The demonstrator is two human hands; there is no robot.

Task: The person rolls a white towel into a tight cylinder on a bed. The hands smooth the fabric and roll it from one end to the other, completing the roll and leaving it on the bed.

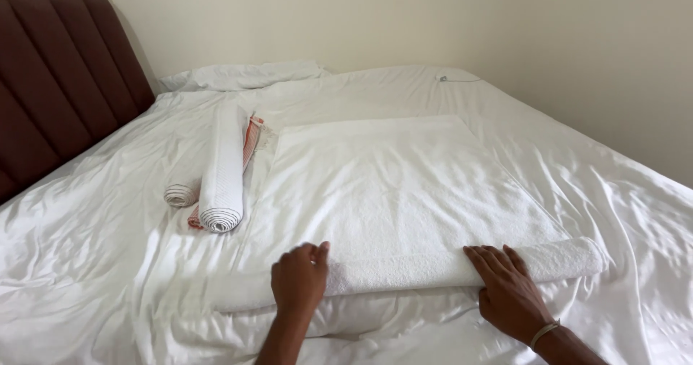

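Note:
A white towel point(404, 184) lies spread flat on the bed, its near edge rolled into a low tube point(411, 270). My left hand point(298, 280) rests on the left part of that roll, fingers curled over it. My right hand point(509, 289) presses flat on the roll's right part, fingers apart and pointing forward, with a thin band at the wrist.
Two rolled towels point(222, 168) lie side by side at the left, one long and white, a shorter one point(180, 194) beside it, with orange cloth beneath. White wrinkled bedsheet point(101, 249), pillow point(242, 76) at the back, dark red headboard point(58, 69) left, wall right.

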